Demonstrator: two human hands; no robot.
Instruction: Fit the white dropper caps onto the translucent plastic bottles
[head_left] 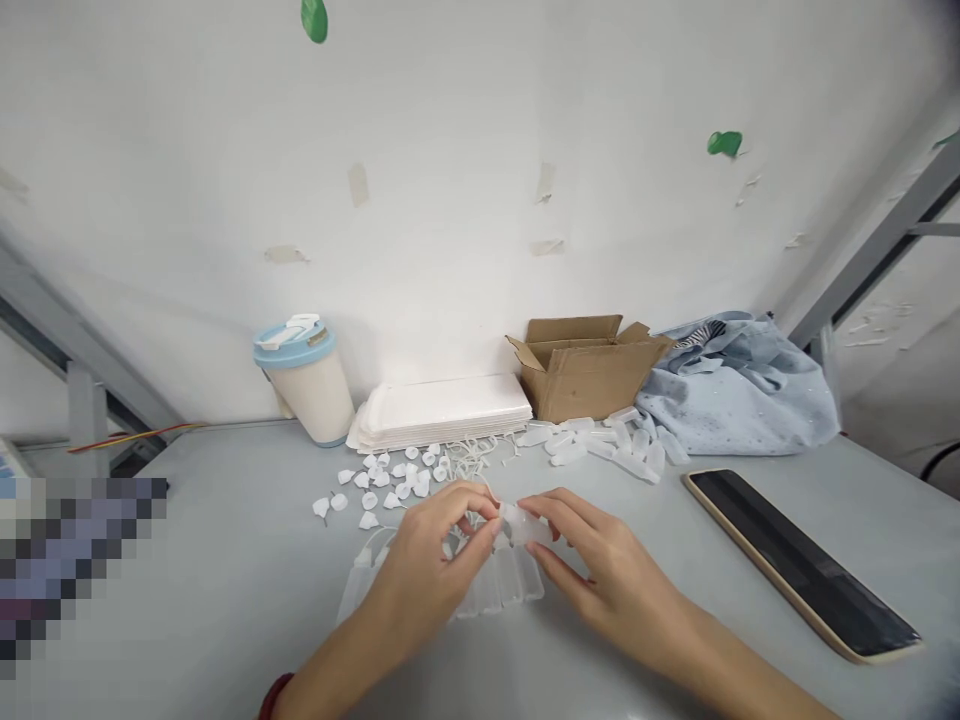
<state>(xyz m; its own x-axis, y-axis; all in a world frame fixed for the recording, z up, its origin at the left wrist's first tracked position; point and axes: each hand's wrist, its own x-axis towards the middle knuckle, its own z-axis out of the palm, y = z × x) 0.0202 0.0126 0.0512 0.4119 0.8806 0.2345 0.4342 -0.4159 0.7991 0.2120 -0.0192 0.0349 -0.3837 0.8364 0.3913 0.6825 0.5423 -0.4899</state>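
My right hand [600,560] grips a small translucent white plastic tube [524,524] between thumb and fingers. At the tube's left end, my left hand [442,545] pinches with thumb and index finger; what sits between those fingertips is too small to make out. Beneath both hands lies a row of similar flat translucent pieces [510,580], some with thin white cords, partly hidden by my left hand. Small white cone-shaped caps [369,500] are scattered to the left. Several loose translucent tubes [634,464] are heaped behind my right hand.
White cords [472,455] lie before a stack of white card sheets [450,405]. Along the wall stand a cup with a blue lid [311,390] and an open cardboard box [600,380]. Light blue cloth [739,390] is bunched at right, behind a phone [802,560].
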